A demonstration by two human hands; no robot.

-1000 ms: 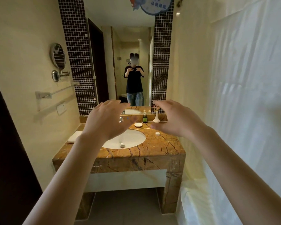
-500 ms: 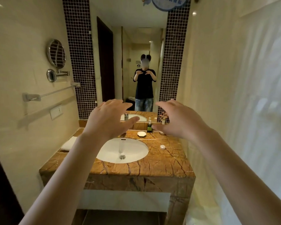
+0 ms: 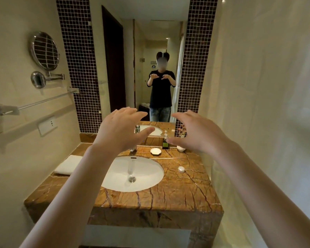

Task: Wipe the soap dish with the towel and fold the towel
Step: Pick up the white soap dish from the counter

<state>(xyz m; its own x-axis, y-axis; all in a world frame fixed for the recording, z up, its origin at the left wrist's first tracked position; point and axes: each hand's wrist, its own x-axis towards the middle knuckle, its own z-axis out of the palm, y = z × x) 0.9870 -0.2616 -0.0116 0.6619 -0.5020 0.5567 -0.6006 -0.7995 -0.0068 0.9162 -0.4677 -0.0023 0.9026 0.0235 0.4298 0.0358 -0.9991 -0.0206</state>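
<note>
While both hands hover empty above the counter, nothing of the task looks begun. Left hand (image 3: pixel 121 130) at centre frame: fingers spread, palm down, gripping nothing. Right hand (image 3: pixel 195 134) just right of centre: likewise open, fingers curved, holding nothing. Folded white terry towel (image 3: pixel 68 164) at left of middle, flat on the brown veined marble counter (image 3: pixel 177 192) against the wall, apparently untouched and well apart from either hand. Small white round soap dish (image 3: pixel 155 151) behind the white oval sink basin (image 3: pixel 132 173), near the dark green pump bottle (image 3: pixel 165 143), with no cloth on or beside it. Another small white round lid-like item (image 3: pixel 181 169) right of the basin, identity unclear. Still to do, by this reading: pick up the towel, wipe the dish, fold the towel again.
</note>
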